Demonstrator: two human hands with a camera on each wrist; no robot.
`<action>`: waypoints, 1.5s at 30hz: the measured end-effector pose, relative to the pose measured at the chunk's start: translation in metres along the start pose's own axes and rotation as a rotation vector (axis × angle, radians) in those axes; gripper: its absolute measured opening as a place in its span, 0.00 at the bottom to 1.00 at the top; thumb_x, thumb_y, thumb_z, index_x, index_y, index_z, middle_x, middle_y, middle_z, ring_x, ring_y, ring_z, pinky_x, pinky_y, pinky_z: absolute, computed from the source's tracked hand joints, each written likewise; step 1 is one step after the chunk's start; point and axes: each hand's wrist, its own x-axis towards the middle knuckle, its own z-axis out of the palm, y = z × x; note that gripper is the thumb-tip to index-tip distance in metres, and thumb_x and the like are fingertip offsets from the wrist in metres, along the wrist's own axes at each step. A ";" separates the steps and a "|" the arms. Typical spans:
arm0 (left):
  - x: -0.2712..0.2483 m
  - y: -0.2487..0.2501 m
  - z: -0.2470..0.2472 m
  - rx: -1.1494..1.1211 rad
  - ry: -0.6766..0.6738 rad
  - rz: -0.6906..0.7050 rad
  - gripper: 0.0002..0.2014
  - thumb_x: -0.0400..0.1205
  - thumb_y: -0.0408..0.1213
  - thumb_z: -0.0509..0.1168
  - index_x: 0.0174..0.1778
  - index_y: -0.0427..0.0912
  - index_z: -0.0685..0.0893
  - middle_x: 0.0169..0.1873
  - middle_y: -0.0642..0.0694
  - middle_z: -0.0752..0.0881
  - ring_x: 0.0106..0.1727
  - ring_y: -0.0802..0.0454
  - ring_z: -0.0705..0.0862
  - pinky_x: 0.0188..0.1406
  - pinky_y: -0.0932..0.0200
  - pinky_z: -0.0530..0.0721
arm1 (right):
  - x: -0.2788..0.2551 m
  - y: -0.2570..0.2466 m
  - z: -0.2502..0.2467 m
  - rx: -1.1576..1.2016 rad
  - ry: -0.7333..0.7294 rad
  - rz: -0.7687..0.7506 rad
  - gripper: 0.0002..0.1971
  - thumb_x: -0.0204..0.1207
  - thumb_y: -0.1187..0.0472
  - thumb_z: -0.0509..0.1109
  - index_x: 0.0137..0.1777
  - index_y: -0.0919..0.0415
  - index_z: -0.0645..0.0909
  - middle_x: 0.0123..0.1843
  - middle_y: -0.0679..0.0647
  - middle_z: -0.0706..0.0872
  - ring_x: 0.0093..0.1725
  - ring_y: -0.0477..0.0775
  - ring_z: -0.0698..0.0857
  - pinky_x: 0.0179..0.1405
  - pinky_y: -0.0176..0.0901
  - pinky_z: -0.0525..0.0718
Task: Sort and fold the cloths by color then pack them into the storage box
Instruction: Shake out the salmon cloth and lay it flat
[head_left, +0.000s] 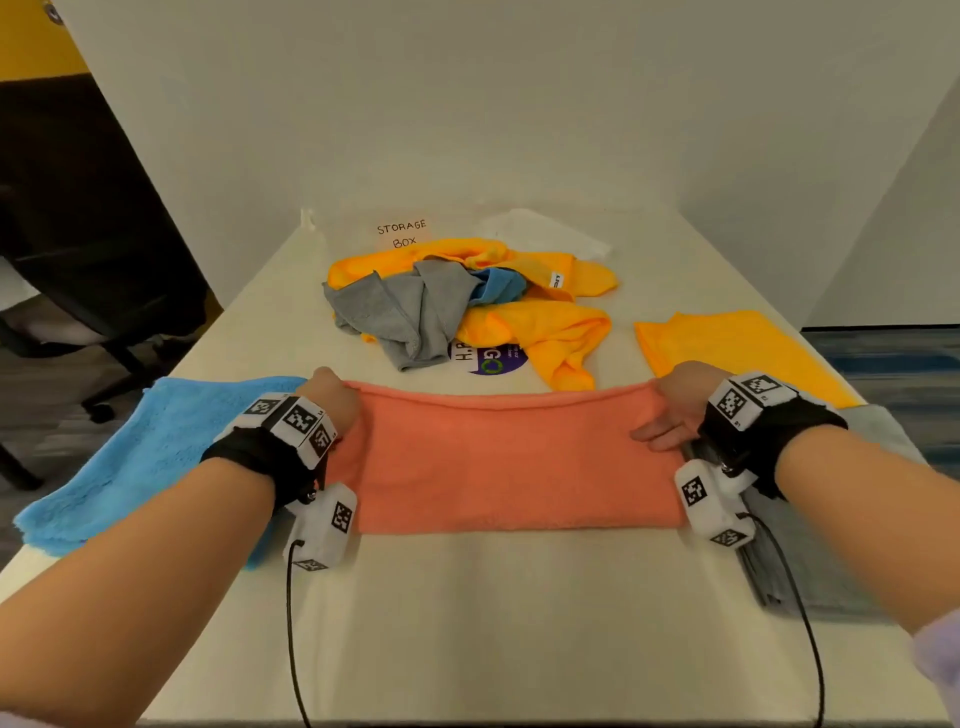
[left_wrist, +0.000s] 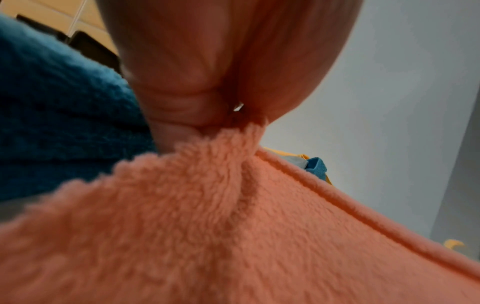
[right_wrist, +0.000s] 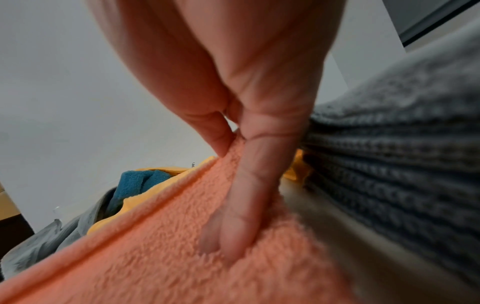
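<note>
Left hand (head_left: 332, 402) pinches the far left corner of the orange cloth (head_left: 514, 462), fingers curled tight on the fleece in the left wrist view. Right hand (head_left: 675, 410) grips the far right corner, thumb (right_wrist: 213, 135) pinched against the hem while the other fingers (right_wrist: 249, 197) lie along the top of the fabric. The orange cloth lies flat and stretched between both hands on the tabletop (head_left: 493, 613), folded into a wide strip. Just left of it, touching, a blue cloth (head_left: 135, 457) lies spread, hanging over the tabletop's edge. Just right of it sits a folded grey cloth (head_left: 810, 561), partly under the right wrist. Beyond that, a flat yellow cloth (head_left: 737, 348). Farther back in the middle is an unsorted pile (head_left: 467, 301): yellow, grey and blue cloths tangled together, covering part of a round sticker (head_left: 483, 358). Behind the pile stands a paper label (head_left: 402, 234) reading STORAGE BOX, with something clear, hard to make out, beside it.
</note>
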 end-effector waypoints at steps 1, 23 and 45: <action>0.003 -0.003 0.000 -0.014 -0.018 0.012 0.17 0.82 0.31 0.57 0.63 0.25 0.77 0.34 0.42 0.76 0.59 0.31 0.82 0.51 0.48 0.79 | 0.004 0.002 -0.002 0.016 -0.012 0.029 0.11 0.85 0.63 0.57 0.43 0.63 0.77 0.49 0.68 0.87 0.42 0.66 0.90 0.44 0.55 0.89; 0.005 0.011 -0.011 0.003 -0.106 -0.052 0.06 0.85 0.33 0.54 0.47 0.33 0.69 0.36 0.38 0.76 0.44 0.38 0.77 0.42 0.52 0.71 | 0.011 -0.026 0.004 -0.055 -0.007 0.304 0.11 0.86 0.57 0.56 0.51 0.64 0.76 0.41 0.62 0.84 0.37 0.61 0.87 0.41 0.53 0.89; -0.078 0.056 0.039 0.349 -0.537 0.823 0.41 0.78 0.54 0.63 0.84 0.50 0.51 0.84 0.53 0.50 0.84 0.52 0.47 0.82 0.42 0.50 | -0.057 -0.025 0.091 -0.961 -0.338 -0.595 0.24 0.59 0.48 0.64 0.55 0.52 0.87 0.58 0.52 0.87 0.57 0.56 0.87 0.53 0.53 0.88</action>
